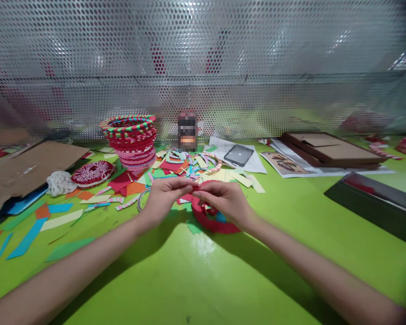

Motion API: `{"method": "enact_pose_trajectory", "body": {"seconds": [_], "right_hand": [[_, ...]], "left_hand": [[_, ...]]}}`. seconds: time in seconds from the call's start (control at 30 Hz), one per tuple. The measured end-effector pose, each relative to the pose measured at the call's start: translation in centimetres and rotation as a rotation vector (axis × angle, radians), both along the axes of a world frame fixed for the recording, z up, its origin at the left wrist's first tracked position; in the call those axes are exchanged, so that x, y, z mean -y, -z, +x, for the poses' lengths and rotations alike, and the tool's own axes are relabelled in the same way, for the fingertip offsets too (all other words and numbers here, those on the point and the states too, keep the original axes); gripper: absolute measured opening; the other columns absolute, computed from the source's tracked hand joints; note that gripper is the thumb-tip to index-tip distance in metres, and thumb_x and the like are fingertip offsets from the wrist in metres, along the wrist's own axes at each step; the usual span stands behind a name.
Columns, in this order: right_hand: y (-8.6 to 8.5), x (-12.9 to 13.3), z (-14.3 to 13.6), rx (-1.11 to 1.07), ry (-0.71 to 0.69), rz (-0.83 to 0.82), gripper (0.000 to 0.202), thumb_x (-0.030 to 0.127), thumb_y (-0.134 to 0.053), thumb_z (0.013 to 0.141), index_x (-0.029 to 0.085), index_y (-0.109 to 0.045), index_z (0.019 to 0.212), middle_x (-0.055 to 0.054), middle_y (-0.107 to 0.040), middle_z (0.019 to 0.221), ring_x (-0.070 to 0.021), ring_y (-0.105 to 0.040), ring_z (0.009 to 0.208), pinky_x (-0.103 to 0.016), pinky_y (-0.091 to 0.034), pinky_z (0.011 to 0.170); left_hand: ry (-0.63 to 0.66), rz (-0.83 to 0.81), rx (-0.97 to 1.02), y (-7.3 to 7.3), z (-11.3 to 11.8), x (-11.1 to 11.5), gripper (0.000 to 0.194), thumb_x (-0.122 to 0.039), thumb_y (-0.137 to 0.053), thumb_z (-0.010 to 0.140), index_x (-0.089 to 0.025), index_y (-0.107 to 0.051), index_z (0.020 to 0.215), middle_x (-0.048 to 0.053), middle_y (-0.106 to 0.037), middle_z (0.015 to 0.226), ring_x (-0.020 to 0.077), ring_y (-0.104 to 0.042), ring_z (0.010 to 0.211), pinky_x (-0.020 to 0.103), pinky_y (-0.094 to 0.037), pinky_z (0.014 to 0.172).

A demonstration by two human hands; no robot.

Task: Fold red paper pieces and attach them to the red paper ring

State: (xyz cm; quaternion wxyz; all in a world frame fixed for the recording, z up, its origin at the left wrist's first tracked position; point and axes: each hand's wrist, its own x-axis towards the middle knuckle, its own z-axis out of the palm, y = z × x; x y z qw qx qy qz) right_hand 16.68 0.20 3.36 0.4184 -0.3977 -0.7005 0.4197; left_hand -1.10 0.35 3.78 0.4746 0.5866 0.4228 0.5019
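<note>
Near the middle of the green table, my left hand and my right hand meet almost fingertip to fingertip. Both are pinched closed at the upper left edge of a red ring with a scalloped rim. My right hand holds the ring, its palm and fingers covering part of it. Between the fingertips of my left hand is a small red piece, partly hidden, which may belong to the ring. Blue and other coloured paper bits show inside the ring. A green scrap lies at its left side.
Behind my hands lie paper scraps, with a tall stack of coloured rings at back left. White yarn and a red-and-white disc sit left. A phone-like device, brown frame and dark box are right.
</note>
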Motion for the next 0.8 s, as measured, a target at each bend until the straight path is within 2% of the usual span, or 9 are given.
{"method": "enact_pose_trajectory", "body": {"seconds": [0.1, 0.23, 0.47, 0.63, 0.8], "right_hand": [[0.04, 0.22, -0.13, 0.015, 0.006, 0.035, 0.024, 0.038, -0.064, 0.082, 0.016, -0.07, 0.075, -0.001, -0.062, 0.059, -0.01, -0.048, 0.049, -0.023, -0.038, 0.048], [0.11, 0.42, -0.22, 0.08, 0.017, 0.182, 0.022, 0.032, -0.06, 0.085, 0.016, -0.068, 0.072, -0.001, -0.06, 0.058, -0.0098, -0.047, 0.05, -0.023, -0.038, 0.05], [0.1, 0.31, -0.07, 0.16, 0.039, 0.261, 0.021, 0.028, -0.057, 0.086, 0.016, -0.065, 0.07, 0.0, -0.058, 0.057, -0.0098, -0.046, 0.051, -0.023, -0.036, 0.052], [0.13, 0.32, -0.03, 0.2, 0.017, 0.319, 0.022, 0.025, -0.055, 0.087, 0.016, -0.063, 0.069, 0.001, -0.055, 0.058, -0.0092, -0.043, 0.052, -0.023, -0.034, 0.053], [0.04, 0.48, -0.01, 0.277, -0.015, 0.374, 0.027, 0.024, -0.052, 0.088, 0.017, -0.058, 0.063, 0.003, -0.047, 0.055, -0.0091, -0.038, 0.052, -0.023, -0.03, 0.052]], "left_hand": [[0.027, -0.044, 0.04, 0.03, 0.02, -0.04, 0.01, -0.024, -0.072, 0.071, -0.018, -0.075, 0.079, 0.004, -0.076, 0.079, 0.0189, -0.07, 0.076, 0.034, -0.055, 0.078], [0.068, -0.035, 0.039, -0.01, 0.14, 0.06, 0.008, -0.024, -0.069, 0.075, -0.017, -0.072, 0.078, 0.003, -0.074, 0.074, 0.0191, -0.07, 0.075, 0.034, -0.055, 0.077], [0.014, 0.277, -0.148, -0.38, 0.2, 0.71, 0.004, -0.017, -0.061, 0.079, -0.017, -0.065, 0.08, 0.006, -0.07, 0.1, 0.0176, -0.066, 0.088, 0.03, -0.056, 0.076], [0.069, 0.329, -0.23, -0.44, -0.13, 0.48, 0.015, -0.006, -0.052, 0.074, -0.016, -0.062, 0.077, 0.002, -0.065, 0.077, 0.0136, -0.063, 0.075, 0.025, -0.054, 0.07], [0.141, 0.352, -0.297, -0.74, -0.22, 0.34, 0.023, -0.002, -0.046, 0.068, -0.017, -0.062, 0.075, 0.002, -0.063, 0.077, 0.0134, -0.059, 0.074, 0.024, -0.05, 0.067]]}}
